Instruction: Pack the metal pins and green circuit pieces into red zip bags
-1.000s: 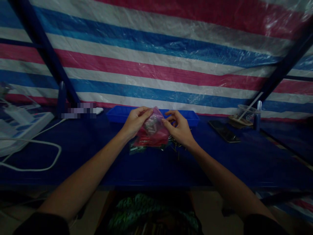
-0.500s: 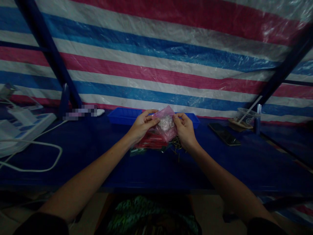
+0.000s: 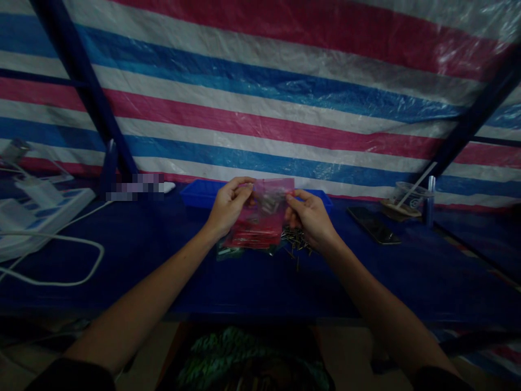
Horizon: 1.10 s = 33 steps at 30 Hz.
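- A pink bag (image 3: 277, 187) is held up above the counter (image 3: 260, 293), its left edge clamped in the fingers of the left hand (image 3: 228, 209), its right edge in those of the right hand (image 3: 314, 220).
- Its contents are blurred; only greyish pieces can be made out.
- The red packets (image 3: 254, 237) are partly covered by the bag.
- Thin metal pieces (image 3: 296, 243) are partly hidden by the right hand.

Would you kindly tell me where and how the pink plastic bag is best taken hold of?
Probably by its two side edges near the top, pinching the pink plastic bag with the left hand from the left and the right hand from the right. It looks thin, and its small contents gather toward the middle, leaving the edges flatter.
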### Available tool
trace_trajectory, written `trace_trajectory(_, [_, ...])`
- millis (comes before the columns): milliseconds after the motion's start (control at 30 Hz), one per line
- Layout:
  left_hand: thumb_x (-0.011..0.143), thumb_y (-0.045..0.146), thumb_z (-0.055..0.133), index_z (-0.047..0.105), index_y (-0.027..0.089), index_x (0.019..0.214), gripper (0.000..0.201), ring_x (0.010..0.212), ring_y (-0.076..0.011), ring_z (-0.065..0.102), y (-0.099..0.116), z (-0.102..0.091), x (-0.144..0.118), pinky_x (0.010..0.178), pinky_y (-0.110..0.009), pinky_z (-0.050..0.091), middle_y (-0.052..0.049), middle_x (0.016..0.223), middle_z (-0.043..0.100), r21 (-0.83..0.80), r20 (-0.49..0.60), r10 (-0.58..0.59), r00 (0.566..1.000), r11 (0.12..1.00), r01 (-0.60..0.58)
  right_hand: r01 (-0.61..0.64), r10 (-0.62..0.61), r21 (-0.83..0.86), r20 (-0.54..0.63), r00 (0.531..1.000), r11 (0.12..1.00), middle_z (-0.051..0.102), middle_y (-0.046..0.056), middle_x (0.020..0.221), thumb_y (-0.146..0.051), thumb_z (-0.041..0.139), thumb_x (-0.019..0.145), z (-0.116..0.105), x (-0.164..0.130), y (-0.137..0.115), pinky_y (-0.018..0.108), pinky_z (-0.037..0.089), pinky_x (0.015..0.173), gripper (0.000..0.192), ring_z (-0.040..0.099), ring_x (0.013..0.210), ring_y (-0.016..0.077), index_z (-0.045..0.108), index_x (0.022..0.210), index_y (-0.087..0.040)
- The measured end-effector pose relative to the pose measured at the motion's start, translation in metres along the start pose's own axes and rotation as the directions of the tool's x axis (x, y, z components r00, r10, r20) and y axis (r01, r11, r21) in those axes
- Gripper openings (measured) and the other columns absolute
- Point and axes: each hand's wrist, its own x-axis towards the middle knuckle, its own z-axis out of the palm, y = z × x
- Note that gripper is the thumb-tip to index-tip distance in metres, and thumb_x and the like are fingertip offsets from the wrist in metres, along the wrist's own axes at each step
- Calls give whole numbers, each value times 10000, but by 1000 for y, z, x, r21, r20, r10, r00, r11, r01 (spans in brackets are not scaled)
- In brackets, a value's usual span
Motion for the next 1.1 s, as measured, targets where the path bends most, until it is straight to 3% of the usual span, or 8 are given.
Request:
trace_trajectory(133, [791, 542, 523, 613, 158, 855, 400, 596, -131, 583, 3, 2, 0, 529, -231, 473, -56, 702, 625, -127, 87, -212, 973, 967, 222, 306, -312, -59, -148, 939, 950, 641, 5, 730, -279, 536, 706, -5, -2, -3, 231, 433, 497, 106, 591, 590, 113, 537, 782, -205])
trace_trajectory(267, [739, 517, 587, 617, 157, 842, 376, 620, -175, 608, 1, 5, -2, 543, -287, 503, -76, 725, 648, -178, 223, -322, 920, 914, 364, 466, -480, -381, 64, 875, 798, 666, 9, 819, -136, 455, 650, -6, -8, 5, 324, 494, 709, 227, 620, 736, 155, 618, 791, -209])
trace_trajectory(367, [689, 315, 665, 609, 175, 873, 238, 683, -168, 615, 0, 4, -2, 614, -294, 510, -50, 803, 659, -113, 160, -202, 966, 969, 221, 527, -482, -533, 237, 844, 662, 679, 7, 914, -89, 414, 637, -5, -9, 10, 362, 476, 813, 357, 622, 844, 174, 647, 871, -223])
trace_trajectory(500, [732, 228, 606, 625, 185, 843, 120, 745, -154, 607, 6, 0, -4, 714, -306, 495, -33, 812, 651, 244, 44, 157, 987, 956, -162, 489, -467, -522, 185, 865, 699, 607, 57, 1097, -182, 429, 762, -2, -5, 10, 402, 403, 928, 258, 540, 1049, 192, 643, 905, -201])
trace_trajectory(633, [774, 154, 514, 656, 220, 832, 166, 912, -189, 586, 12, 2, -11, 869, -405, 441, -37, 931, 662, 505, 332, 418, 846, 679, -533, 247, -277, -350, -39, 960, 904, 590, 68, 890, -435, 415, 827, 0, 2, 13, 370, 440, 794, 335, 544, 866, 176, 615, 731, -183])
trace_trajectory(867, [737, 98, 533, 614, 260, 1019, 335, 1129, -240, 460, 12, 11, -19, 962, -467, 355, -46, 1173, 567, 519, 617, 347, 707, 495, -696, 147, -149, -49, -49, 988, 988, 566, -17, 668, -234, 526, 660, 1, 5, 18, 255, 399, 600, 105, 496, 632, 118, 602, 697, -171])
trace_trajectory(967, [745, 229, 615, 529, 250, 1153, 417, 1176, -258, 415, 13, 10, -19, 981, -446, 345, -74, 1264, 475, 487, 497, 380, 780, 622, -613, 182, -184, -31, -94, 979, 983, 575, -23, 653, -205, 509, 642, -1, 6, 17, 245, 387, 576, 139, 491, 591, 105, 610, 729, -168])
trace_trajectory(1100, [753, 306, 625, 388, 256, 1271, 571, 1162, -247, 436, 9, 7, -13, 854, -344, 454, -98, 1336, 384, 335, 73, 243, 967, 907, -253, 233, -240, -71, -96, 966, 970, 578, -17, 656, -230, 518, 659, -2, 7, 16, 258, 409, 592, 118, 506, 603, 112, 594, 730, -173])
